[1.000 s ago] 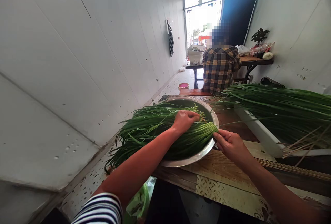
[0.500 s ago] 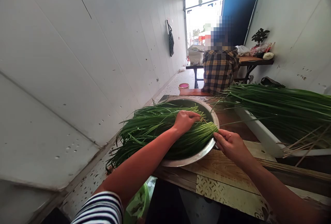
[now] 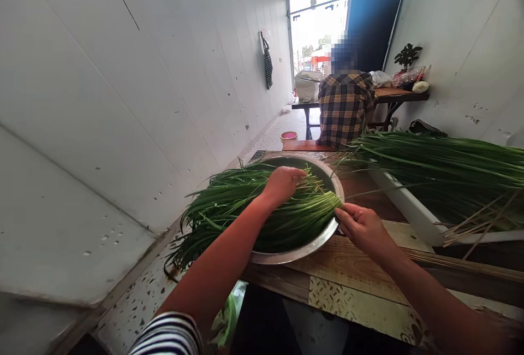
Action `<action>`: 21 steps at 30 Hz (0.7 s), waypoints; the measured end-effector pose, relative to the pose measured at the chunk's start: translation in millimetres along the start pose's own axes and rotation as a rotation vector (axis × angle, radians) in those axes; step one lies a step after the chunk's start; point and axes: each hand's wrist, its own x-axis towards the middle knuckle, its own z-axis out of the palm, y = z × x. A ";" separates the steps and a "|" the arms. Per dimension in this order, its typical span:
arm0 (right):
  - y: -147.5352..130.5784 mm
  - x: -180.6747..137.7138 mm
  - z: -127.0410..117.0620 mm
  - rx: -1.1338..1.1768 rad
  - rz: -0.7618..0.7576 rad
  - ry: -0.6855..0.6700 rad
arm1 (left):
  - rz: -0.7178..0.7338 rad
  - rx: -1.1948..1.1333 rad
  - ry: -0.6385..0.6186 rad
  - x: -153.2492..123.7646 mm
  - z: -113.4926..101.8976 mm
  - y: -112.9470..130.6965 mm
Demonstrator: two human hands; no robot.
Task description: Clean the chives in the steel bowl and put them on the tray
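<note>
Long green garlic chives fill a round metal basin, their leaves hanging over its left rim. My left hand reaches across the basin, closed on chives near their pale stem ends. At the basin's right rim, my right hand pinches the edge of a flat, fanned bunch of chives with evenly lined-up ends. Whether a thin stick is also in these fingers, I cannot tell.
Right of the basin, a white box bears a large heap of chives and some thin sticks. More sticks lie along the patterned table. Ahead, a person in a plaid shirt sits facing away. A wall runs along the left.
My left hand has drawn back slightly to the left along the stems. My right hand keeps its pinch at the bunch's edge. The whole view has shifted a little.
</note>
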 end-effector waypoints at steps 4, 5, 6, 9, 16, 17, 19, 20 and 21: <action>-0.1 0.0 -0.5 -0.033 0.004 -0.005 | 0.001 0.299 -0.044 7.2 7.1 -6.2; -0.3 -0.2 -0.6 -0.038 0.005 -0.007 | 0.008 0.359 -0.074 6.4 7.4 -4.7; -0.6 -0.4 -0.7 -0.043 0.005 -0.007 | -0.001 0.417 -0.079 4.7 7.0 -2.3; -1.9 -1.2 -0.7 -0.075 -0.016 0.001 | -0.087 0.551 -0.057 -2.1 3.4 4.9; 1.3 0.7 -0.6 -0.046 -0.017 0.001 | -0.116 0.634 -0.118 -6.3 3.7 10.1; 2.4 1.1 -0.7 -0.045 -0.016 0.000 | -0.142 0.645 -0.135 -5.8 4.1 10.9; 4.1 1.7 -0.9 -0.048 -0.013 0.001 | -0.199 0.655 -0.172 -5.0 3.7 12.8; 4.6 1.7 -1.0 -0.047 -0.013 0.001 | -0.214 0.647 -0.187 -5.0 2.8 13.5; 4.8 1.7 -1.0 -0.044 -0.014 -0.001 | -0.217 0.632 -0.194 -5.3 1.6 13.9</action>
